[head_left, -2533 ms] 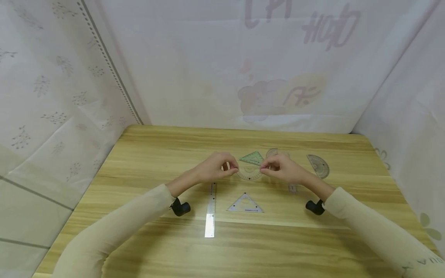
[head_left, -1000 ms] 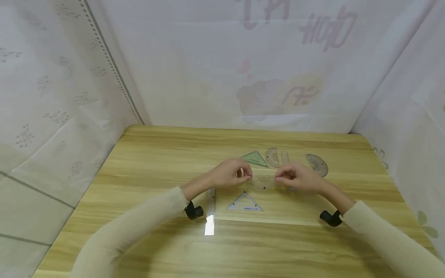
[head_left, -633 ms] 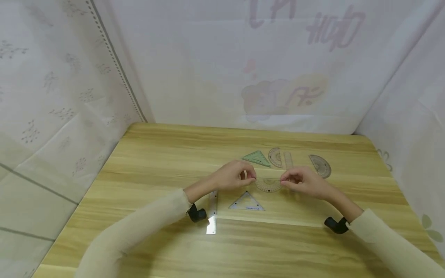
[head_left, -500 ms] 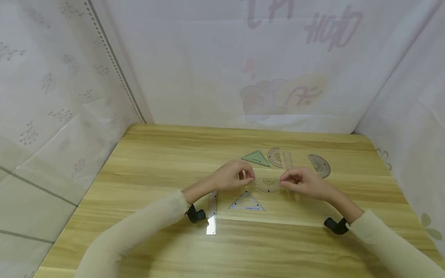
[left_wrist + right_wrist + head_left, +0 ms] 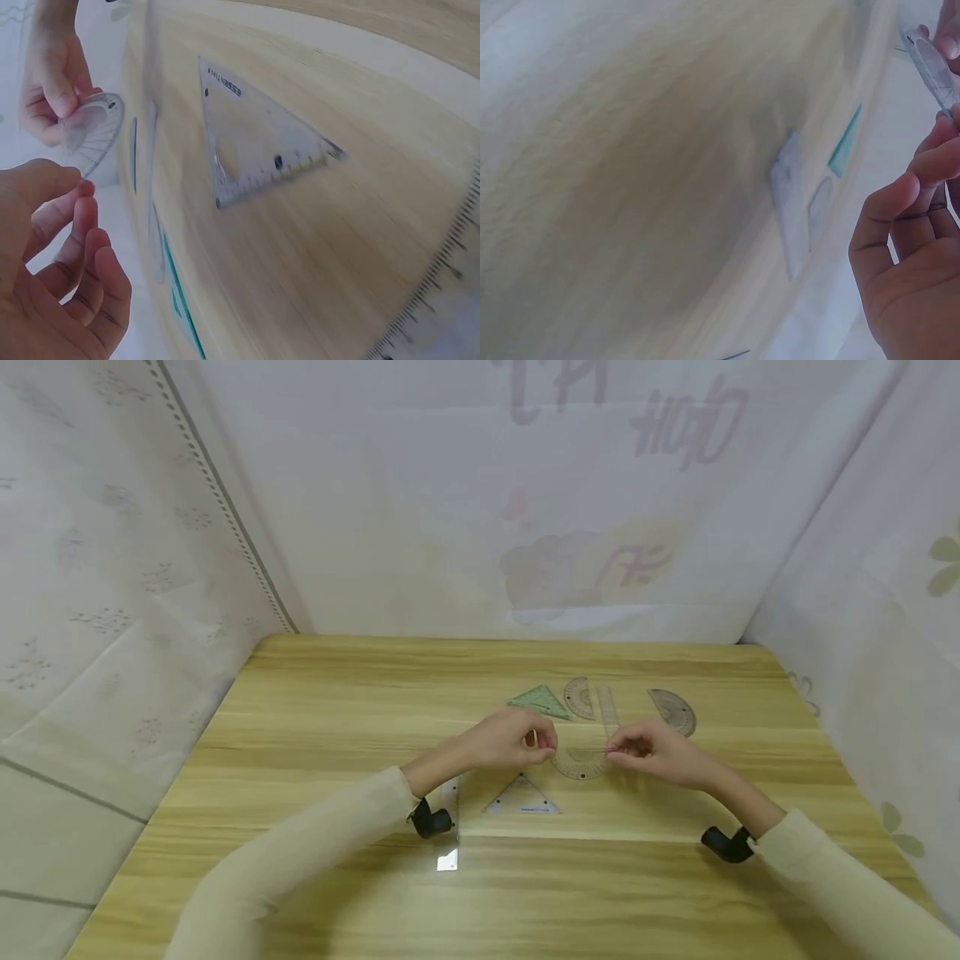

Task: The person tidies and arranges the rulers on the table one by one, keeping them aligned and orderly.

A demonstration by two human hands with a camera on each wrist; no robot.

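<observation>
A clear protractor is held above the table between both hands, its curved edge facing the person. My left hand pinches one corner of it between thumb and forefinger; the left wrist view shows the other fingers loosely curled. At the opposite corner, my right hand pinches the protractor with thumb and fingertips. In the right wrist view the protractor appears nearly edge-on. Just in front of the hands, a clear set square lies flat. A clear ruler lies partly under the left wrist.
Behind the hands lie a green set square, a small protractor and a short clear ruler. A larger grey protractor lies farther right. Patterned cloth hangs around the wooden table.
Both hands have carried the protractor rightward and toward the person, uncovering the short ruler and small protractor behind. Over the last half second the hands have barely moved; the head view has shifted slightly.
</observation>
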